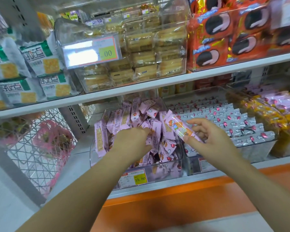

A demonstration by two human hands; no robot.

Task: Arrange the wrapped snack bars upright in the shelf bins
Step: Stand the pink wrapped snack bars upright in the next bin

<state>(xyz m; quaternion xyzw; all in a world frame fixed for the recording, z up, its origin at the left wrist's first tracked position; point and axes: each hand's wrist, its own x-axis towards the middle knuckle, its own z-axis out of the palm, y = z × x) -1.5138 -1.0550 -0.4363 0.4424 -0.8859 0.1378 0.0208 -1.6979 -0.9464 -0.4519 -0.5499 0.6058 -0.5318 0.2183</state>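
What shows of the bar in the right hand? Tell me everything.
The bar is a long, slim packet in glossy lilac-pink film with an orange cartoon print and a crimped far end. It lies tilted, far end up-left over the jumbled pink pile, near end down-right. The right hand pinches its near half between thumb and fingers, above where two clear bins meet. Whether it touches the pile cannot be told.

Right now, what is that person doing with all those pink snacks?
A person is tidying a shop shelf. Their right hand holds one pink wrapped snack bar just above the clear bin. Their left hand reaches into the jumbled pile of pink bars in that bin, fingertips hidden among the wrappers. The silver bars in the next bin already sit in neat rows.
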